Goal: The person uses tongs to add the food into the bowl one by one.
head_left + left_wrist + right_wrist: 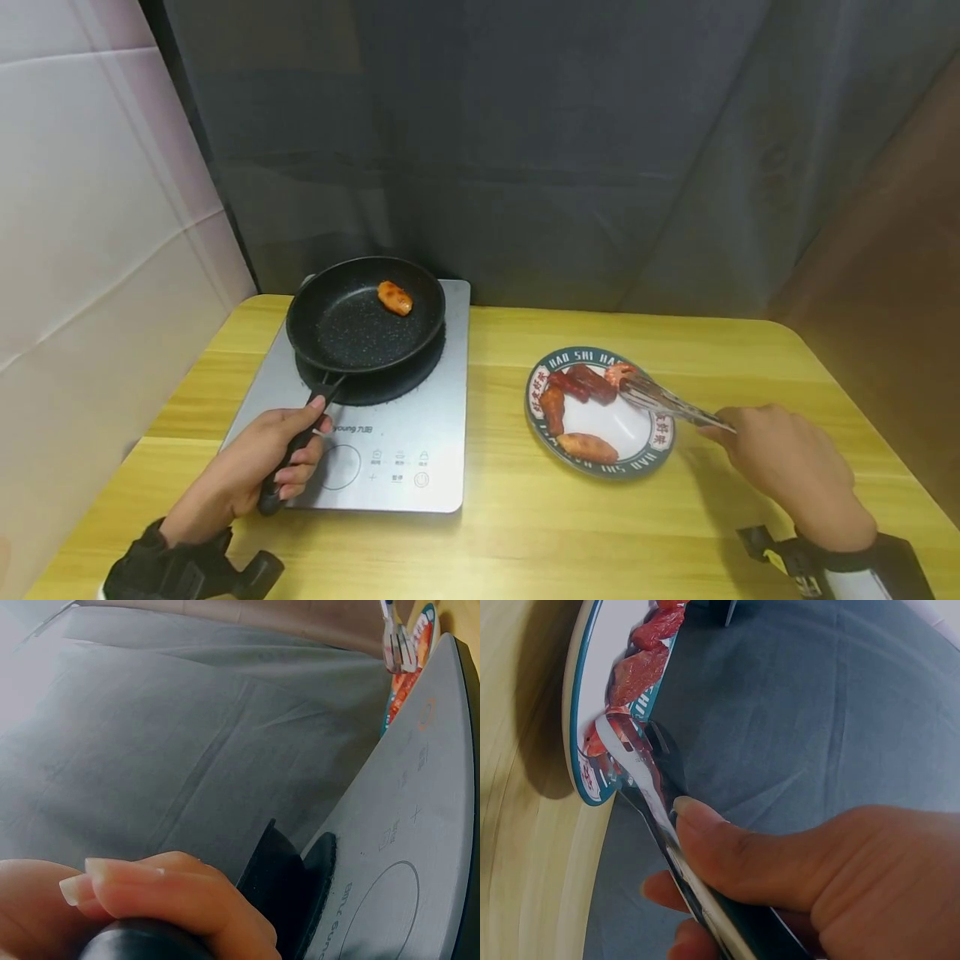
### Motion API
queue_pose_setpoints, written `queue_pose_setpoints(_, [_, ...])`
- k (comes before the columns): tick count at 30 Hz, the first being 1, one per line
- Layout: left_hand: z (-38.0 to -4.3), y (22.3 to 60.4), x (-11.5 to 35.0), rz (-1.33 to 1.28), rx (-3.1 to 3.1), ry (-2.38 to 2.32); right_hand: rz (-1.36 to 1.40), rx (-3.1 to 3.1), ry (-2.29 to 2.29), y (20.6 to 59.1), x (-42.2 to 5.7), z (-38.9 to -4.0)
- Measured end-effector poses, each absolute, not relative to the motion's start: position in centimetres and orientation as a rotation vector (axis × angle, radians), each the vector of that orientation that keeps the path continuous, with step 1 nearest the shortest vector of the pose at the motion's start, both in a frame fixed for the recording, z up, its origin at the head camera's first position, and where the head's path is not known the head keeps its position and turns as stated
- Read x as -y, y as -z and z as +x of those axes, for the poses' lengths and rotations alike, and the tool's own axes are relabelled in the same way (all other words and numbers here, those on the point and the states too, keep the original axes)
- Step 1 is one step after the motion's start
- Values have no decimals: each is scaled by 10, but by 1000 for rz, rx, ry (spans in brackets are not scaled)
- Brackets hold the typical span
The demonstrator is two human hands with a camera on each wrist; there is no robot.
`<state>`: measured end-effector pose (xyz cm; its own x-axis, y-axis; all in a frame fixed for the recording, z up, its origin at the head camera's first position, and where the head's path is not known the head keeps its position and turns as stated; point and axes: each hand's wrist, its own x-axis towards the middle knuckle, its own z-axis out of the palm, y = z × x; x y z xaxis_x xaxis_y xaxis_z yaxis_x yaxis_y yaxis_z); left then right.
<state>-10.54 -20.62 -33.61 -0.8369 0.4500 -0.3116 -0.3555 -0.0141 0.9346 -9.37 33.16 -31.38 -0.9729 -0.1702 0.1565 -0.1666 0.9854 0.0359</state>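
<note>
My left hand [270, 454] grips the handle of a black frying pan [352, 333], its thumb along the top. The pan sits over the dark ring of the induction cooktop [405, 425], and one browned chicken wing [395, 298] lies toward its far right side. My right hand [787, 462] holds metal tongs [652, 780] between thumb and fingers. Their tips close around a reddish piece of meat [621, 375] at the far rim of a round plate [622, 467]. Several other pieces lie on that plate, among them a paler wing [587, 447] at the near side.
The cooktop's touch controls [397, 467] are on its near part. Both stand on a yellow wooden table [510, 533]. A grey cloth [525, 167] hangs behind, with a white sheet [105, 208] at the left and a brown panel [885, 275] at the right.
</note>
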Motion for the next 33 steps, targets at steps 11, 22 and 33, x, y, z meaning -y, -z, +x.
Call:
queue_pose_setpoints(11, [-105, 335, 207, 100, -1727, -1914, 316, 2932, 40, 315, -336, -99])
queue_pose_setpoints(22, [-104, 336, 206, 102, -1759, -1890, 479, 2836, 46, 321, -346, -98])
queue_pose_setpoints(33, [-104, 334, 207, 92, -1761, -1887, 488, 2792, 48, 315, -346, -97])
